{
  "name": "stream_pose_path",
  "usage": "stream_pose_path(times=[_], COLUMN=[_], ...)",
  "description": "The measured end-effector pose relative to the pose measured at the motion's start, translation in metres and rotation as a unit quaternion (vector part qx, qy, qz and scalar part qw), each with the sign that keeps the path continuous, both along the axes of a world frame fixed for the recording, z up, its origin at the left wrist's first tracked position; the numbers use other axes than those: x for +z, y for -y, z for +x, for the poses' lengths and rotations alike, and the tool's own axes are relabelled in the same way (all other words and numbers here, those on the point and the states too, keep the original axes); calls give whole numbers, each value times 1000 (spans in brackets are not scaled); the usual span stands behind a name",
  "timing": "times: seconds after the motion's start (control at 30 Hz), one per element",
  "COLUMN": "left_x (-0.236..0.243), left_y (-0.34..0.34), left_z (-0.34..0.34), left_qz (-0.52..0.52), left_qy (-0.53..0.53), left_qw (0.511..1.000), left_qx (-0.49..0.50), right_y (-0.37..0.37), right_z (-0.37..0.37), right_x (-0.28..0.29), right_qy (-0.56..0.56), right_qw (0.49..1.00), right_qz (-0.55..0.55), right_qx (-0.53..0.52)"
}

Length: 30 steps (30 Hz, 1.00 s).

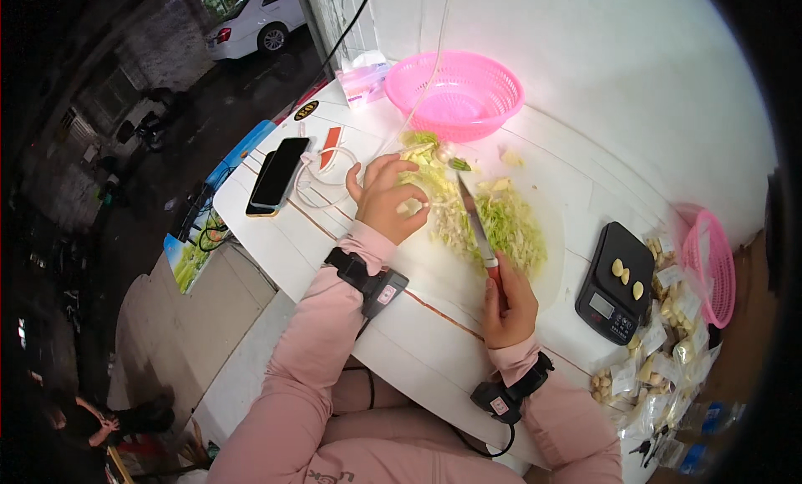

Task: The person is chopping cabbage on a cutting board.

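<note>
My right hand (pixel 505 308) grips the red handle of a knife (pixel 476 225), its blade lying across a pile of chopped pale green cabbage (pixel 510 221) on the white table (pixel 418 317). My left hand (pixel 386 196) presses down on the left part of the cabbage, fingers curled over the pieces beside the blade. Both wrists wear black strapped devices over pink sleeves.
A pink plastic basket (pixel 455 95) stands behind the cabbage. A black kitchen scale (pixel 614 283) with three garlic cloves is at the right, with small bags of garlic (pixel 660 359) and a second pink basket (pixel 710 267) beyond. Two phones (pixel 276 175) lie at the left with a white cable.
</note>
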<state>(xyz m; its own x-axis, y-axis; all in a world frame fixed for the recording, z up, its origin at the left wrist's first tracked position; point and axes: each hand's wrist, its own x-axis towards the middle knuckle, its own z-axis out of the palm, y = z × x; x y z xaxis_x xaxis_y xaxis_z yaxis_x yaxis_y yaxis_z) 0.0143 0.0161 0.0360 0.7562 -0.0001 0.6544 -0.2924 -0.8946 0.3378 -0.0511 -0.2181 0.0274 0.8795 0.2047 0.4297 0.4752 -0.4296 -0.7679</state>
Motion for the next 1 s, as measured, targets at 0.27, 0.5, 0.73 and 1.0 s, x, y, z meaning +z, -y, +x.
stream_pose_path(times=[0.27,0.5,0.73,1.0], left_x=[9,8,1,-2], left_y=[-2,-2,-1,2], left_z=[-17,-17,-15,-14], left_qz=[62,65,66,57], left_qy=[-83,-87,-66,-63], left_qw=[989,988,990,991], left_qx=[-108,-107,-104,-100], right_y=[-3,-1,0,-2], right_z=[-4,-7,-7,-5], right_x=[6,3,5,9], right_qy=[36,51,44,27], right_qw=[992,973,972,957], right_qz=[-120,-223,-230,-289], right_qx=[-11,-11,-2,2])
